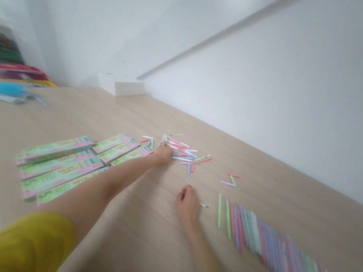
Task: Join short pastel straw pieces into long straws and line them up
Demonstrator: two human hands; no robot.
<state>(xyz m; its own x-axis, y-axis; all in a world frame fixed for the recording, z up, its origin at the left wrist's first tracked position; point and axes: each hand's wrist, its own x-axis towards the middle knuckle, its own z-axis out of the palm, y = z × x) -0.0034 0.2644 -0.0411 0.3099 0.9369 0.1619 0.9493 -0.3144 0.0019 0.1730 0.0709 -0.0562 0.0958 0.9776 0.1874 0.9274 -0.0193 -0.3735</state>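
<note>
A person's left hand reached far forward across a pale wooden table, its fingers curled down on the near edge of a loose pile of coloured sticks. The blur hid whether it gripped any of them. The right hand lay closer in, folded into a loose fist with knuckles on the wood. A single thin stick lay just off its thumb side, and it could not be told whether the two touched. To the right of that hand, a tidy row of sticks lay side by side, with a few strays between the row and the pile. Left of the outstretched forearm, flat green-and-pink packets overlapped one another. A white box sat well beyond both hands against the wall, and a yellow sleeve covered the left upper arm. The sticks looked light, slim, stiff and smooth, apt to roll or scatter at a nudge. They seemed best pinched at mid-length between thumb and fingertip, one or a few at a time.
</note>
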